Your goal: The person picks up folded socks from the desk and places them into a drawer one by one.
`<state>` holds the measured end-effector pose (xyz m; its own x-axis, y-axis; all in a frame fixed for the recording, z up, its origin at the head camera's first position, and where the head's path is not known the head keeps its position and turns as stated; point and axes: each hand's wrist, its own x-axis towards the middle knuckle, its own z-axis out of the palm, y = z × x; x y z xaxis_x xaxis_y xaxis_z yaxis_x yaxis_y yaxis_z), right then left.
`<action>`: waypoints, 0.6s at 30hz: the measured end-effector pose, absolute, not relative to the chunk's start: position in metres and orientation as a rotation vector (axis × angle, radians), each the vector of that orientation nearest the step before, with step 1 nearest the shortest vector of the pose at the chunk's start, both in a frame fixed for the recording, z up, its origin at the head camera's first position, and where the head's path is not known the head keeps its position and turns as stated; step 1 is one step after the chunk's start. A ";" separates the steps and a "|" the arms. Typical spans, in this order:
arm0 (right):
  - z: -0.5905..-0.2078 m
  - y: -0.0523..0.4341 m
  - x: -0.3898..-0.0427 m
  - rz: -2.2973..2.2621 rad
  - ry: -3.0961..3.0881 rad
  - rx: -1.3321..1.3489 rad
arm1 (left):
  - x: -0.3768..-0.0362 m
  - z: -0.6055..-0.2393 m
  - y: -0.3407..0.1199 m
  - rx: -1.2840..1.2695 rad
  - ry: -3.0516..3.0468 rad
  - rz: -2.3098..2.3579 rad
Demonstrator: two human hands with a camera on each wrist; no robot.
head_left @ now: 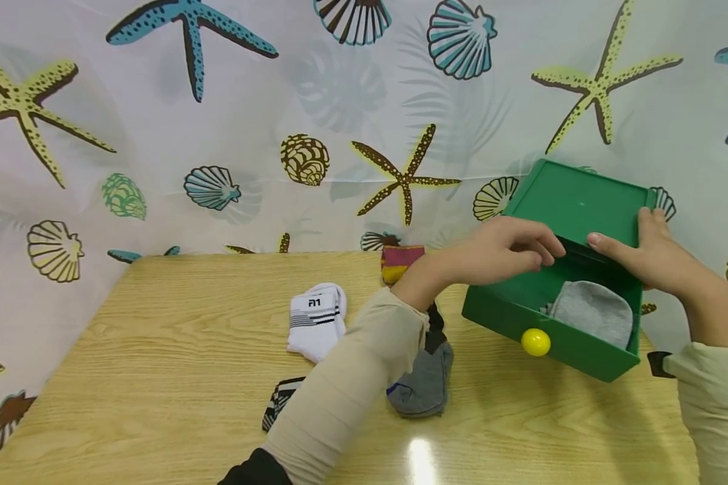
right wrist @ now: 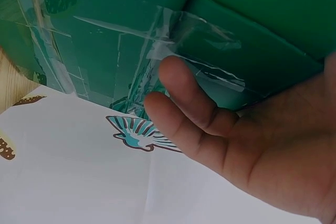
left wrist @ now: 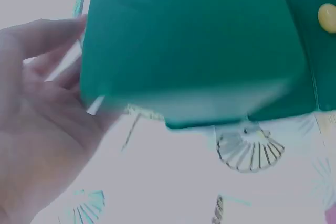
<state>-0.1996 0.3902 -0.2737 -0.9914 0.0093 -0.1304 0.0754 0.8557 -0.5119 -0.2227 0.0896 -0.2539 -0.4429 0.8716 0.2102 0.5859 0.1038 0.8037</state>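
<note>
A green drawer box (head_left: 576,199) stands tilted at the table's back right, its drawer (head_left: 491,313) slid out. The drawer has a yellow knob (head_left: 535,342) and holds a grey sock (head_left: 594,313). My left hand (head_left: 509,250) curls over the box's front left top edge. My right hand (head_left: 649,259) grips the right side, thumb on the front edge and fingers behind. In the left wrist view the box (left wrist: 194,45) lies against my left hand (left wrist: 37,119). The right wrist view shows clear tape (right wrist: 173,35) on the box (right wrist: 105,24) beside my right hand (right wrist: 252,150).
Loose socks lie on the wooden table (head_left: 158,377): a white sock (head_left: 315,320), a grey sock (head_left: 425,384), a black-and-white striped sock (head_left: 279,401) and a red-and-yellow sock (head_left: 400,261). A seashell-print curtain (head_left: 249,101) closes off the back and sides.
</note>
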 end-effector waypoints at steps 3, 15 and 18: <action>-0.272 0.389 -0.199 -0.804 2.909 0.068 | -0.236 -0.258 0.067 1.393 1.869 1.674; -0.273 0.390 -0.197 -0.842 2.916 0.053 | -0.311 -0.322 0.003 0.279 1.965 2.528; -0.275 0.390 -0.198 -0.846 2.915 0.049 | -0.323 -0.349 -0.001 0.048 2.038 2.471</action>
<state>-0.1977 0.3897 -0.2747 -0.9939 0.0014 -0.1103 0.0602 0.8447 -0.5318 -0.3233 -0.0014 -0.3491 -0.9977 -0.0285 0.0622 0.0665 -0.1893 0.9797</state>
